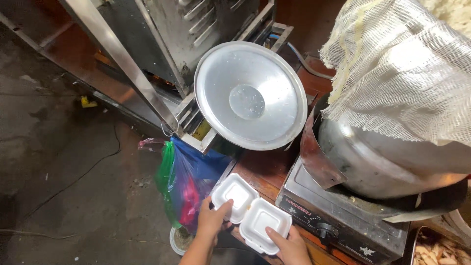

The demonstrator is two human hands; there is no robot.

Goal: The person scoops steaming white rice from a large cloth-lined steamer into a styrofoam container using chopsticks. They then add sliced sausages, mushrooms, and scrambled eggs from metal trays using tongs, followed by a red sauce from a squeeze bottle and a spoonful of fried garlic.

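Note:
A white foam clamshell box (251, 212) lies open and empty at the near edge of a wooden counter (267, 169). My left hand (214, 217) grips its left half at the near rim. My right hand (289, 244) holds the near edge of its right half. Both halves face up side by side.
A gas stove (324, 211) carries a big metal pot (392, 157) draped with white mesh cloth (402, 68). A round metal lid (250, 95) leans behind the box. Coloured plastic bags (184, 184) hang at the counter's left. Dark floor with a cable lies to the left.

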